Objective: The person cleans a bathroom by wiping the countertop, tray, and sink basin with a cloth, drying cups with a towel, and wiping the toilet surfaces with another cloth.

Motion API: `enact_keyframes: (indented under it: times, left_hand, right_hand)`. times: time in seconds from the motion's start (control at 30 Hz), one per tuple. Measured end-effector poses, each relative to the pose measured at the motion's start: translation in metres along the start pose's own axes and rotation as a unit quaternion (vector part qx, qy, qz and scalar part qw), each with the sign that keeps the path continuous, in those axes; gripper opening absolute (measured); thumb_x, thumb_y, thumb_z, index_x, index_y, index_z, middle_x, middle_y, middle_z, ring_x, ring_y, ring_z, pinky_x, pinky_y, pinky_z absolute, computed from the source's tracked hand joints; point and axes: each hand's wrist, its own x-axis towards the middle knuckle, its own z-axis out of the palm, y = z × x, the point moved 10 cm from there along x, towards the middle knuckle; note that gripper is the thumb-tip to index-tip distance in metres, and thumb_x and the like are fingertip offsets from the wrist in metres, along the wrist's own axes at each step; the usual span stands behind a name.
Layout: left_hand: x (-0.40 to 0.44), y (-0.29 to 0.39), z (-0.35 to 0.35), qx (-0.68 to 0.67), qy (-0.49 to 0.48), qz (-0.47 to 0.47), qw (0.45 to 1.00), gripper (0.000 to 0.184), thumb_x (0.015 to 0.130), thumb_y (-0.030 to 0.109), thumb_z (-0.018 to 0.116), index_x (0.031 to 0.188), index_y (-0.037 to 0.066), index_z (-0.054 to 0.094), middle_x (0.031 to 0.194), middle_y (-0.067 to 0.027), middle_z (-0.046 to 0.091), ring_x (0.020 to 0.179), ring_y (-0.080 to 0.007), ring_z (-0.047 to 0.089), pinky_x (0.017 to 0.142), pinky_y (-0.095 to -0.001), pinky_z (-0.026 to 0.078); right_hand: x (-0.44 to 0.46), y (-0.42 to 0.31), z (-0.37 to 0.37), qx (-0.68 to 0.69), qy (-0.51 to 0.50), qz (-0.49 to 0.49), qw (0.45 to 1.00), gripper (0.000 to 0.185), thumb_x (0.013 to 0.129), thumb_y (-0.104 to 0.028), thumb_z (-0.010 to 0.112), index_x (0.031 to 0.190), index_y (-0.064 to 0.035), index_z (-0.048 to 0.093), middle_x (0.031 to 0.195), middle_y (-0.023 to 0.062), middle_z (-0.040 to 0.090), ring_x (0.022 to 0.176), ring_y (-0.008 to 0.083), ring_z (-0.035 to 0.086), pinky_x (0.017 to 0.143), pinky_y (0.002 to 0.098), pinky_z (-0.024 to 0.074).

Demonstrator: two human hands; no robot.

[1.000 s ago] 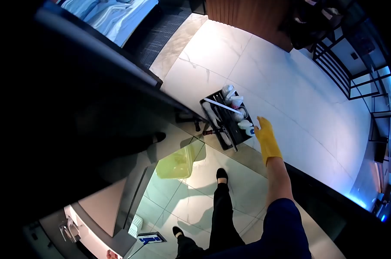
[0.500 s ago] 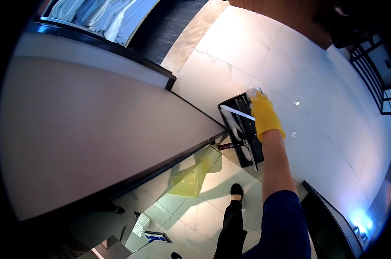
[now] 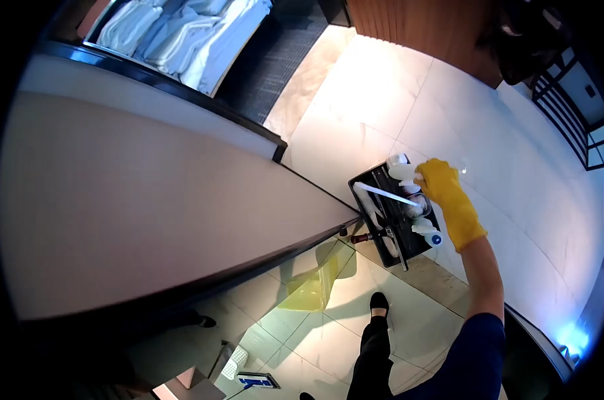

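My right hand point(image 3: 446, 193), in a yellow rubber glove, is closed around one end of a white plastic bottle point(image 3: 403, 172) over the far side of a black caddy point(image 3: 395, 255). The bottle lies tilted nearly sideways; whether it touches the caddy I cannot tell. In the caddy are a squeegee with a dark red handle point(image 3: 360, 239), a white strip-like tool point(image 3: 385, 193), a fluffy white washer sleeve point(image 3: 367, 200) and a white bottle with a blue mark point(image 3: 430, 233). My left hand is out of view.
A beige panel with a dark edge point(image 3: 182, 207) fills the left. Folded cloths point(image 3: 182, 40) lie in a tray at the top left. On the tiled floor are a translucent yellow object point(image 3: 312, 290) and a blue-and-white flat mop head point(image 3: 258, 380). A dark metal frame point(image 3: 568, 110) stands at the far right.
My right hand has drawn back from the caddy's far corner toward the right, the white bottle now showing in its grip. More bottles in the caddy are uncovered. The camera view has shifted slightly.
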Motion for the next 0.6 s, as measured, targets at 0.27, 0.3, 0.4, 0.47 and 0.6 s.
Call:
enact_keyframes:
  times: [0.27,0.3,0.4,0.47,0.6]
  left_hand:
    - [0.072,-0.021,0.004,0.03,-0.017,0.09,0.995,0.029,0.084,0.027,0.055,0.091,0.003,0.068,0.067,-0.0069,0.061,0.055,-0.0177,0.054,0.047,-0.0344,0.042]
    - [0.07,-0.014,0.01,0.053,-0.011,0.107,0.993,0.029,0.085,0.027,0.054,0.09,0.002,0.069,0.065,-0.0067,0.062,0.053,-0.0173,0.054,0.045,-0.0337,0.042]
    - [0.053,-0.001,0.034,0.095,-0.081,0.262,0.957,0.036,0.086,0.028,0.05,0.077,-0.004,0.064,0.067,-0.0104,0.063,0.06,-0.0177,0.053,0.055,-0.036,0.043]
    - [0.072,-0.016,0.031,0.117,-0.002,0.307,0.944,0.034,0.092,0.024,0.042,0.069,0.002,0.054,0.059,-0.006,0.053,0.055,-0.0178,0.044,0.053,-0.0361,0.039]
    - [-0.03,0.024,0.024,-0.191,-0.153,0.125,0.961,0.02,0.089,0.016,0.057,0.105,0.005,0.06,0.086,-0.0053,0.059,0.072,-0.0182,0.059,0.06,-0.0303,0.049]
  right_hand:
    - [-0.144,-0.158,-0.147,-0.006,-0.016,-0.194,0.981,0.024,0.073,-0.034,0.07,0.089,-0.0159,0.067,0.077,0.0071,0.061,0.076,0.0293,0.061,0.064,0.0428,0.0467]
    - [-0.165,-0.186,-0.167,-0.02,-0.027,-0.219,0.975,0.024,0.073,-0.034,0.07,0.088,-0.0154,0.067,0.074,0.0067,0.061,0.074,0.0288,0.061,0.062,0.0421,0.0461]
    - [-0.24,-0.277,-0.236,0.047,-0.008,-0.308,0.95,0.029,0.07,-0.033,0.073,0.09,-0.0126,0.068,0.076,0.0059,0.065,0.069,0.0259,0.061,0.059,0.0392,0.0449]
    - [-0.293,-0.34,-0.262,0.041,0.005,-0.381,0.924,0.032,0.068,-0.033,0.074,0.09,-0.0112,0.068,0.078,0.006,0.066,0.066,0.0254,0.061,0.058,0.0383,0.0447]
    - [-0.365,-0.459,-0.308,0.225,0.045,-0.407,0.884,0.039,0.056,-0.018,0.082,0.092,-0.0085,0.069,0.086,0.0078,0.069,0.07,0.023,0.064,0.061,0.0328,0.0448]
